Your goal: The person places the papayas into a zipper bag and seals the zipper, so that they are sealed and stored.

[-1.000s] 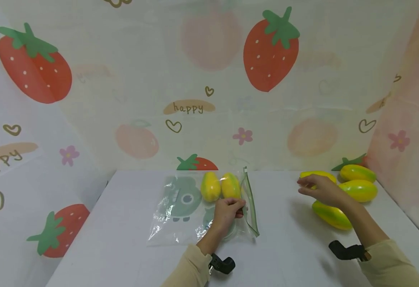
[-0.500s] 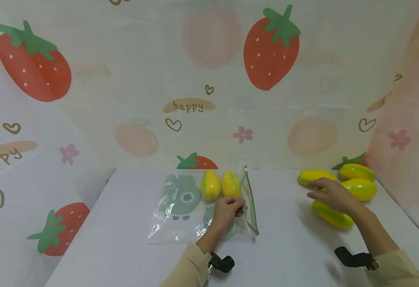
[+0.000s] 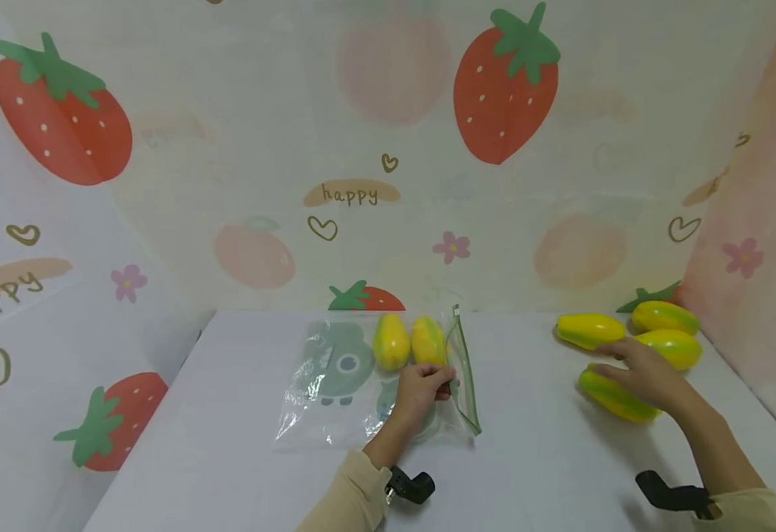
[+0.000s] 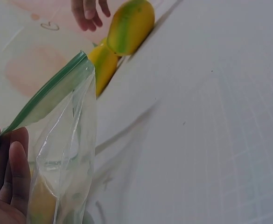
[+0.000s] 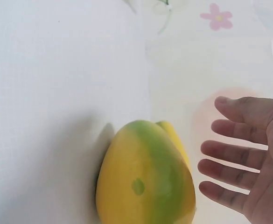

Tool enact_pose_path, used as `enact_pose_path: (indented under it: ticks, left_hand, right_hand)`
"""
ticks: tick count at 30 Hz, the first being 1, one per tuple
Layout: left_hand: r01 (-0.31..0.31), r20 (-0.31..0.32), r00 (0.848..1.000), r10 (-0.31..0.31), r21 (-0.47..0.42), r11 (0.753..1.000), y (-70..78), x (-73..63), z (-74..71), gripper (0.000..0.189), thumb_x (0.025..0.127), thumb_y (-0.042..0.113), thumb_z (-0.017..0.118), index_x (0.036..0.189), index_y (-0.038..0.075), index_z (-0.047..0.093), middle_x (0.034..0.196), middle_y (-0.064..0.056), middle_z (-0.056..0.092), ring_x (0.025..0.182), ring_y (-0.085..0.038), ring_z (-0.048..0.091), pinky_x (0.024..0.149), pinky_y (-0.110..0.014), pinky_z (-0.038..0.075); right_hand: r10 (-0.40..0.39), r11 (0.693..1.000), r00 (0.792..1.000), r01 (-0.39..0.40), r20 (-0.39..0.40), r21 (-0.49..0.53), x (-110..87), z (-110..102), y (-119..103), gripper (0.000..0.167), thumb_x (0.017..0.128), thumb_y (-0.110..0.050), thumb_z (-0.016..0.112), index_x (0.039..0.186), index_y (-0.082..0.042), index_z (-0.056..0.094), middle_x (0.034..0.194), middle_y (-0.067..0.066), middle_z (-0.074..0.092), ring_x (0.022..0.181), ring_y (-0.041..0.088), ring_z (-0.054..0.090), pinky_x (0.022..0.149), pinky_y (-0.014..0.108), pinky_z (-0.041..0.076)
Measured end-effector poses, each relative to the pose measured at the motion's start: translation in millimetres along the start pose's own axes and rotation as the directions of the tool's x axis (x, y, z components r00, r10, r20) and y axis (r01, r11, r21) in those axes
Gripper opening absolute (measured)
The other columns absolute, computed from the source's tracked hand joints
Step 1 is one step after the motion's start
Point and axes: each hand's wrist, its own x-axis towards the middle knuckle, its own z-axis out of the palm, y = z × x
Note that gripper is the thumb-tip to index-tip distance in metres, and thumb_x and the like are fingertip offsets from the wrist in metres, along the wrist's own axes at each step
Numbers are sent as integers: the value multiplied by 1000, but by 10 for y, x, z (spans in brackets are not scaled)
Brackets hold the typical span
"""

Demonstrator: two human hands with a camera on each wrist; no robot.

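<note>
A clear zip bag (image 3: 295,432) with a green cartoon print lies on the table, two yellow-green papayas (image 3: 391,343) inside it. My left hand (image 3: 417,395) pinches the bag near its mouth; in the left wrist view the green zip strip (image 4: 47,91) stands up from those fingers. On the right, my right hand (image 3: 650,375) hovers over the nearest loose papaya (image 3: 614,399). In the right wrist view its fingers (image 5: 232,149) are spread and straight, apart from the papaya below, with nothing in them.
Behind the right hand lie more loose papayas: one at the back left (image 3: 589,329), one at the back right (image 3: 664,318) and one partly behind the hand (image 3: 679,347). A printed cloth wall (image 3: 494,273) rises along the white table's (image 3: 202,414) back edge.
My right hand has moved right and toward me, from in front of the back-left papaya to above the nearest one. The left hand and the bag stay put.
</note>
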Motion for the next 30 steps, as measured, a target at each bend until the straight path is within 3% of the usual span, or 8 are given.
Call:
enact_pose_path:
  ticks: [12,22,30]
  left_hand:
    - [5,9,1000,-5,-9,1000,19,-8,9,23,88,13,70,97,-8,70,72,1,69,60,-6,59,58,-18,54]
    - [2,2,1000,-2,-19,1000,18,5,-11,21,87,13,69,96,-7,71,72,1,69,61,-6,60,58,-18,54]
    - [13,5,1000,-13,-15,1000,19,3,-2,21,88,13,69,96,-6,71,71,2,68,61,-6,59,58,-18,54]
  right_hand:
    - [123,992,991,-123,43,6,-90,-90,194,59,94,-36,63,128,12,54,126,37,55,112,52,52,90,65,47]
    - [109,994,993,-110,51,23,-89,-75,304,68,92,-40,64,129,16,51,129,37,53,113,53,52,90,65,46]
    - [136,990,986,-140,93,35,-107,-70,361,76,89,-45,66,133,15,48,132,39,49,108,50,52,83,57,52]
